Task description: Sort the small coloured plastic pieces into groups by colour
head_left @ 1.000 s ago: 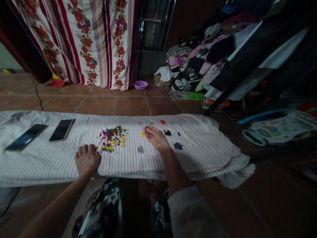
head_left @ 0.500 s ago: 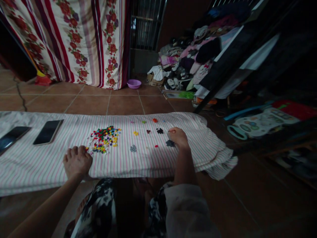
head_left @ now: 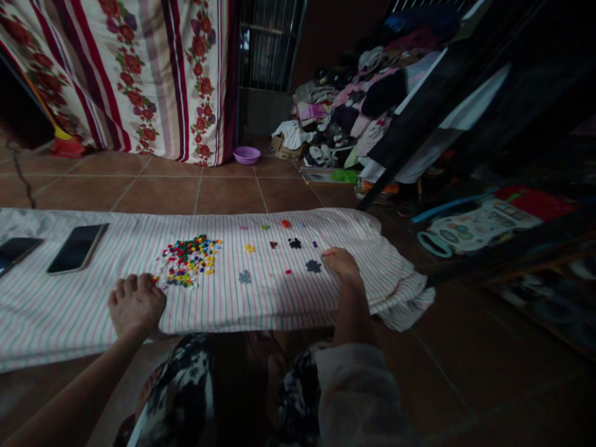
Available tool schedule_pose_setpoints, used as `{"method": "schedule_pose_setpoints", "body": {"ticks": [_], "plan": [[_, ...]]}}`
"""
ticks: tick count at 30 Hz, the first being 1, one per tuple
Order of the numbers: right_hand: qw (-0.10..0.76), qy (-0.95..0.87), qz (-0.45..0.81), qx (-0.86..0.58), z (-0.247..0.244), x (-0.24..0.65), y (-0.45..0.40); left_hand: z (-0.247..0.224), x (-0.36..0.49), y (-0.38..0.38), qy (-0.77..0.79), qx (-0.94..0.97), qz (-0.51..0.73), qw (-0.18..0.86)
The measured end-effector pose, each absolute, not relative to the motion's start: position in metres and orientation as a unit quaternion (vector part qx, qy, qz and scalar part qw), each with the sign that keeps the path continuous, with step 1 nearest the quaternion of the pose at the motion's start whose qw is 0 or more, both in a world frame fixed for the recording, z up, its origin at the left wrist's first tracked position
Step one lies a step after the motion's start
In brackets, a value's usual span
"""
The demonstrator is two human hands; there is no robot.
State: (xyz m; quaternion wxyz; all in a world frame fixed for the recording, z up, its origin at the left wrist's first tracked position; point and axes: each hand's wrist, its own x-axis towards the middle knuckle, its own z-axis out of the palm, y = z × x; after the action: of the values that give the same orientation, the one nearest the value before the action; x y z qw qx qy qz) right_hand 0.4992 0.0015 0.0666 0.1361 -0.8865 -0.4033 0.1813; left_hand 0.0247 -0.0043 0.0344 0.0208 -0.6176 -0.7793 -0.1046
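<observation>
Head view: the right hand (head_left: 344,266), lately over the yellow pieces (head_left: 249,248), is now reaching just right of the dark grey pieces (head_left: 313,266), working well apart from the mixed pile (head_left: 190,248); its fingertips are bunching together, whether on anything I cannot tell. The left hand (head_left: 138,304) is resting curled, its grip hidden, crowding the pile's near left edge. Two phones (head_left: 77,248) are lying farther left.

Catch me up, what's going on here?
A person has both hands at a striped cloth with small coloured pieces on it. The left hand rests on the cloth beside a mixed pile. The right hand is beside a dark gray cluster; whether it holds a piece can't be made out. Separate small groups, including yellow pieces and black pieces, lie between the mixed pile and the right hand.
</observation>
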Motion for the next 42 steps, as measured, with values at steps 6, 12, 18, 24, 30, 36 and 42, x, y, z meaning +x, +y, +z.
{"method": "schedule_pose_setpoints", "body": {"ticks": [6, 12, 18, 24, 30, 36, 42], "plan": [[0.142, -0.418, 0.172, -0.881, 0.059, 0.5, 0.003, 0.033, 0.024, -0.004, -0.779, -0.618, -0.107, 0.019], [0.141, -0.412, 0.184, -0.881, 0.055, 0.501, 0.003, 0.031, 0.023, -0.004, -0.776, -0.621, -0.113, 0.026], [0.152, -0.41, 0.183, -0.88, 0.052, 0.501, 0.004, 0.031, 0.023, -0.004, -0.774, -0.622, -0.111, 0.033], [0.137, -0.411, 0.191, -0.881, 0.054, 0.499, 0.003, 0.032, 0.024, -0.005, -0.773, -0.624, -0.107, 0.028], [0.113, -0.407, 0.191, -0.886, 0.055, 0.497, 0.003, 0.031, 0.023, -0.004, -0.779, -0.618, -0.106, 0.024], [0.119, -0.4, 0.194, -0.888, 0.057, 0.495, 0.002, 0.03, 0.022, -0.004, -0.775, -0.621, -0.116, 0.022], [0.122, -0.402, 0.194, -0.886, 0.054, 0.498, 0.004, 0.032, 0.024, -0.004, -0.773, -0.619, -0.133, 0.021]]}}
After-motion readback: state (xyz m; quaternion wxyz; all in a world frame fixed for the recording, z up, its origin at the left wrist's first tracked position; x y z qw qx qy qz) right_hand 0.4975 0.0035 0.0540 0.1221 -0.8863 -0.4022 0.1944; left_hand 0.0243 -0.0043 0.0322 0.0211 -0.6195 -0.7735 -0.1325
